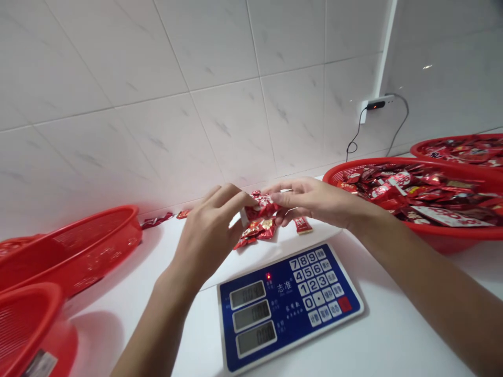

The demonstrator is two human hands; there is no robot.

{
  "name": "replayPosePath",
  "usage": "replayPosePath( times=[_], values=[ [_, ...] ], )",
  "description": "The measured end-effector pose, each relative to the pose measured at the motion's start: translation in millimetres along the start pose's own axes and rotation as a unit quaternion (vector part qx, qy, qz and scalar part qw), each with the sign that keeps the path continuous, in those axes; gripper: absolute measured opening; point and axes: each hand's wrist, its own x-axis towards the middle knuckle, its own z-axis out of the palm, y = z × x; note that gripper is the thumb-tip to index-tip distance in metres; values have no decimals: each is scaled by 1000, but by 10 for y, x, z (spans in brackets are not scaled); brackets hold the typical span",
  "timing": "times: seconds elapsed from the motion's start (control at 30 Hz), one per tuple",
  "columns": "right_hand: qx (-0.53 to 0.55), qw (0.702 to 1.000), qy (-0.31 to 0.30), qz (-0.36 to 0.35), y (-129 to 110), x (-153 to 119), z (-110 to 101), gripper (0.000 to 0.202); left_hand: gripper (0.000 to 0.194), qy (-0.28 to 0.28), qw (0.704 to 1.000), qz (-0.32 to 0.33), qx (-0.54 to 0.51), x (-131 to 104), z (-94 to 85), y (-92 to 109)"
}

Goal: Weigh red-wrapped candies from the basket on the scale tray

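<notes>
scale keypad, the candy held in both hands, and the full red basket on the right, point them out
scale keypad (319, 287), head view, on the number keys.
candy (261, 206), head view, on the red wrapper between the two hands' fingertips.
full red basket (451, 232), head view, on its front rim.

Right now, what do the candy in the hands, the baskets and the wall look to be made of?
Candy, pinched between left hand and right hand: wrapper looks like glossy printed plastic film, going by its crinkles and sheen. Baskets: red moulded plastic, with perforated mesh walls and a smooth rim. Wall: glazed ceramic or marble-look tile, with grey veining, grout lines and light glare.
</notes>
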Motion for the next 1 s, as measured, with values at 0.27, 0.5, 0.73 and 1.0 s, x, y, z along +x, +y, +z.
replayPosePath(
  times=[0.27,0.5,0.73,1.0],
  values=[
    [-35,998,45,41,49,43,24,34,40,-197,890,-284,-299,-37,-34,-199],
    [-48,996,55,41,113,111,54,23,31,-204,897,-267,-287,-30,71,-149],
    [-186,976,115,16,53,59,-95,29,23,-92,889,-332,-300,-34,84,-194],
    [-508,844,78,151,-114,-153,-279,6,30,-126,903,-344,-225,-56,153,-172]
  ],
)
